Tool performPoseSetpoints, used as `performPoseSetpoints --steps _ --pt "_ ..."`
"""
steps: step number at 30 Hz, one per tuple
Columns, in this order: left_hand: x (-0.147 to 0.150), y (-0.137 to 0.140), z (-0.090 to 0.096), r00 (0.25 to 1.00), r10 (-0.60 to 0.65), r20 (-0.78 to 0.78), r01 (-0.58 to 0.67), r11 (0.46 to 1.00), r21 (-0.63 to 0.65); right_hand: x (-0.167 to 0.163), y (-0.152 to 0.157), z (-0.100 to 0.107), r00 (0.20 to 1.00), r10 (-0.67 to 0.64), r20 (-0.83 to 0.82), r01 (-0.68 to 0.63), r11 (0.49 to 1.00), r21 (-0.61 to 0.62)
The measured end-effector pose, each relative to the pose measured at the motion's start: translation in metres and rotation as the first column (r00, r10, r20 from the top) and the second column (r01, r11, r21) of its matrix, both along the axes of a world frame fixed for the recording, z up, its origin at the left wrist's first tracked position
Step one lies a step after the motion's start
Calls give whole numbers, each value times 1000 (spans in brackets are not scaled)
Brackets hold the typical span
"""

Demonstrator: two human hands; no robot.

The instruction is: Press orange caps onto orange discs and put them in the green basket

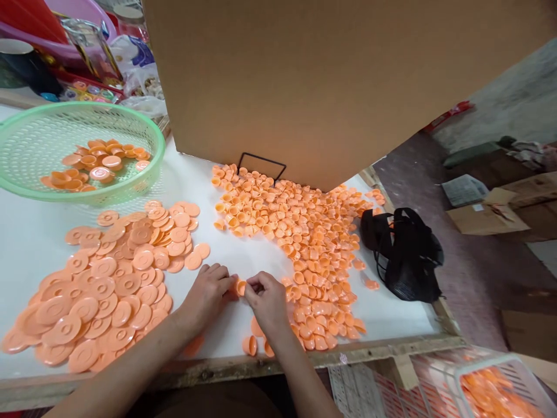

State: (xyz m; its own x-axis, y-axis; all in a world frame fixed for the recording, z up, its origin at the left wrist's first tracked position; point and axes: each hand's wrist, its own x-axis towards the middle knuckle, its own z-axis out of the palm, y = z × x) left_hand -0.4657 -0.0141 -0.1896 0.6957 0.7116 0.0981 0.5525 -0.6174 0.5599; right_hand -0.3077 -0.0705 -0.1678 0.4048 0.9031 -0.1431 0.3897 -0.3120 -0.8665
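Observation:
A small orange plastic cup [241, 287] is held between my two hands, just above the white table. The fingertips of my left hand [212, 292] are closed on its left side, partly hidden behind the hand. My right hand [267, 301] pinches the cup's right side with thumb and forefinger. To the left of my hands lies a broad pile of flat orange saucers [104, 290] with raised rings. On the right and beyond spreads a large heap of loose orange cups [313, 255]. A few single cups [249, 345] lie near the front edge, by my right forearm.
A green mesh basket [26, 191] with orange pieces stands at the back left. A large cardboard box [304, 87] rises behind the cups, near a black wire frame [261, 158]. A black bag [411, 255] lies at the right edge. A crate [537, 377] of orange pieces stands below.

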Motion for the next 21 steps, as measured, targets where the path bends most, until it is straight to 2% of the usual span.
performPoseSetpoints --steps 3,5,8,10,12,15,18,21 --pt "1 -1 0 1000 -1 -9 1 1000 22 -1 1 -2 985 -54 -165 41 996 -84" --pt "1 -1 2 1000 0 -22 1 1000 24 -6 1 -4 979 -53 -197 34 995 -97" --pt "-1 0 10 999 -3 -39 2 1000 -30 -16 0 -4 999 -9 -37 8 1000 -29" --pt "-3 4 18 1000 -10 -13 8 989 -145 -20 -1 -2 996 25 87 -26 1000 6" --pt "-3 8 25 999 15 38 -3 954 -298 -21 -2 0 989 54 139 -56 998 15" --pt "5 13 31 987 159 17 -131 861 -491 -18 -2 0 988 76 137 -78 997 13" --pt "18 13 31 963 259 -70 -252 789 -560 -14 -1 1 989 91 121 -90 996 -12" --pt "27 10 29 954 285 -88 -284 780 -558 -10 -1 3 988 98 118 -97 995 -7"
